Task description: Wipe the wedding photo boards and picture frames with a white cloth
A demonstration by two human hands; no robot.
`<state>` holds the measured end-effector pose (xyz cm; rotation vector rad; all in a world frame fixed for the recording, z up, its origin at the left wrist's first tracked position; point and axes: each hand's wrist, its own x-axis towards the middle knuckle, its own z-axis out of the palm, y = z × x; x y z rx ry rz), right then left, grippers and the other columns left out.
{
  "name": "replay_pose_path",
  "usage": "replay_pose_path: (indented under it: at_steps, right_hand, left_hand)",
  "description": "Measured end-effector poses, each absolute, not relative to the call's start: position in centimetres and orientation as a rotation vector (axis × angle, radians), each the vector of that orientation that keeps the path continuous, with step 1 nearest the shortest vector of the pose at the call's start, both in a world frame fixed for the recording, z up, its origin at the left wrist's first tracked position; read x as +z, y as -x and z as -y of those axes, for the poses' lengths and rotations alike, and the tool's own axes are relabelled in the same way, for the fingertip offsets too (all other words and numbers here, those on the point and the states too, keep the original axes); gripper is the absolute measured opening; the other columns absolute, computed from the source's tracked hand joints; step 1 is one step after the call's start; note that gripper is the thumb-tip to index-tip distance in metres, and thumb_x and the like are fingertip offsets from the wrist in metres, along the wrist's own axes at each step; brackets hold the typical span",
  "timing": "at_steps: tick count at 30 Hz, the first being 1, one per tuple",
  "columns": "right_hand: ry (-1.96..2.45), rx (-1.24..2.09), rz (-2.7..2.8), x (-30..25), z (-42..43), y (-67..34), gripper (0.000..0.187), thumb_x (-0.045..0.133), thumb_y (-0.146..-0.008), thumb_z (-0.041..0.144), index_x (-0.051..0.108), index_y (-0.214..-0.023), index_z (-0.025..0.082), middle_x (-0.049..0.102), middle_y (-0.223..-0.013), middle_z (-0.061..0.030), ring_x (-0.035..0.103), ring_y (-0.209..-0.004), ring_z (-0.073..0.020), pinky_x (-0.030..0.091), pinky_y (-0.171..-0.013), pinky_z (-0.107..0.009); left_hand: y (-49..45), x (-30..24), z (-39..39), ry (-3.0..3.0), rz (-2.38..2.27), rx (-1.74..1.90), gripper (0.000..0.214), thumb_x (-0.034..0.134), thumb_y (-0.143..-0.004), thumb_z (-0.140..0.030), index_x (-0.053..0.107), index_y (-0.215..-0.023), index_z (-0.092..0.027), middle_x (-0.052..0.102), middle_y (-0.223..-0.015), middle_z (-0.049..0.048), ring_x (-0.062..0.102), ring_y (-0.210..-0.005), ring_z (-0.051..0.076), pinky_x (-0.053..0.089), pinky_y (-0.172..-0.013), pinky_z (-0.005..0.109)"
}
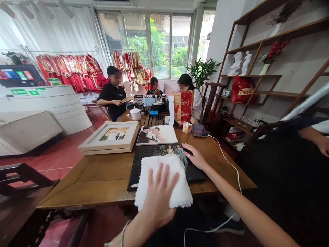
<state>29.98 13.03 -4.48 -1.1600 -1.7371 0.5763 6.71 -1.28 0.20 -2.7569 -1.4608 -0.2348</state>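
Under my left hand (159, 195) a white cloth (149, 168) with a scalloped edge is pressed flat, the fingers spread over it. The cloth covers the near middle of a dark wedding photo panel (195, 173) that lies on the wooden table. My right hand (196, 156), with a ring on one finger, rests stretched out on the panel's right upper part, beside the printed couple. Behind the panel lies a wedding photo album (157, 134) with a bright cover. To its left are light-framed pictures (110, 137), apparently stacked.
A white lidded cup (134, 113), a red paper bag (183, 108), a small carton (187, 128) and a phone (200, 130) with a white cable (231, 164) stand or lie on the table (102, 178). Several people sit at its far end. Another person's hand (315, 137) shows at right.
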Motion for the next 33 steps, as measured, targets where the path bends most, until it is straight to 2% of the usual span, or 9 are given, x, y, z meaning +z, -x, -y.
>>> replay_pose_path:
  at_steps: [5, 9, 13, 19, 24, 33]
  right_hand:
    - [1.182, 0.605, 1.753, -4.4, -13.1, -29.9, 0.040, 0.061, -0.079, 0.040, 0.065, -0.116, 0.024, 0.058, -0.131, -0.0087, 0.047, -0.128, -0.0252, 0.031, -0.111, -0.048]
    - [1.221, 0.627, 1.735, -4.4, -13.2, -29.7, 0.040, 0.055, -0.083, 0.045, 0.066, -0.113, 0.022, 0.059, -0.130, -0.0102, 0.046, -0.129, -0.0257, 0.029, -0.112, -0.049]
    - [1.191, 0.569, 1.777, -4.6, -13.2, -29.6, 0.039, 0.055, -0.082, 0.042, 0.065, -0.114, 0.022, 0.059, -0.129, -0.0098, 0.046, -0.129, -0.0255, 0.028, -0.112, -0.049]
    - [1.137, 0.586, 1.732, -5.5, -13.7, -30.1, 0.035, 0.053, -0.081, 0.030, 0.066, -0.113, 0.026, 0.060, -0.128, -0.0056, 0.048, -0.126, -0.0232, 0.031, -0.111, -0.047]
    - [1.126, 0.631, 1.693, -6.0, -14.0, -30.7, 0.042, 0.058, -0.074, 0.028, 0.065, -0.115, 0.024, 0.057, -0.132, -0.0072, 0.049, -0.125, -0.0257, 0.034, -0.108, -0.046]
    - [1.156, 0.536, 1.736, -4.8, -13.1, -29.8, 0.035, 0.054, -0.081, 0.031, 0.066, -0.112, 0.022, 0.061, -0.126, -0.0092, 0.050, -0.125, -0.0246, 0.031, -0.110, -0.049]
  left_hand:
    - [-7.0, 0.5, -0.1, 2.658, 1.603, -0.294, 0.074, 0.059, -0.074, -0.040, 0.032, -0.142, -0.031, 0.023, -0.153, 0.0108, 0.007, -0.142, 0.035, 0.005, -0.109, 0.061]
    - [-7.2, 2.3, -4.2, 2.597, 1.692, -0.257, 0.066, 0.058, -0.078, -0.037, 0.037, -0.140, -0.027, 0.030, -0.150, 0.0142, 0.017, -0.139, 0.037, 0.016, -0.107, 0.062]
    - [-7.6, 3.0, -8.3, 2.655, 1.622, -0.196, 0.064, 0.055, -0.083, -0.038, 0.034, -0.142, -0.025, 0.029, -0.150, 0.0153, 0.018, -0.139, 0.039, 0.019, -0.104, 0.065]
    - [-10.1, 2.2, -11.4, 2.747, 1.419, -0.234, 0.066, 0.051, -0.085, -0.040, 0.027, -0.145, -0.028, 0.020, -0.154, 0.0078, 0.011, -0.140, 0.039, 0.013, -0.104, 0.069]
    - [-11.7, 1.7, -8.8, 2.787, 1.394, -0.244, 0.066, 0.048, -0.084, -0.044, 0.029, -0.145, -0.026, 0.021, -0.154, 0.0067, 0.010, -0.140, 0.039, 0.010, -0.103, 0.072]
    - [-8.4, 1.2, 1.8, 2.864, 1.420, -0.224, 0.085, 0.059, -0.073, -0.042, 0.018, -0.147, -0.033, 0.012, -0.156, 0.0013, 0.001, -0.142, 0.035, -0.001, -0.109, 0.065]
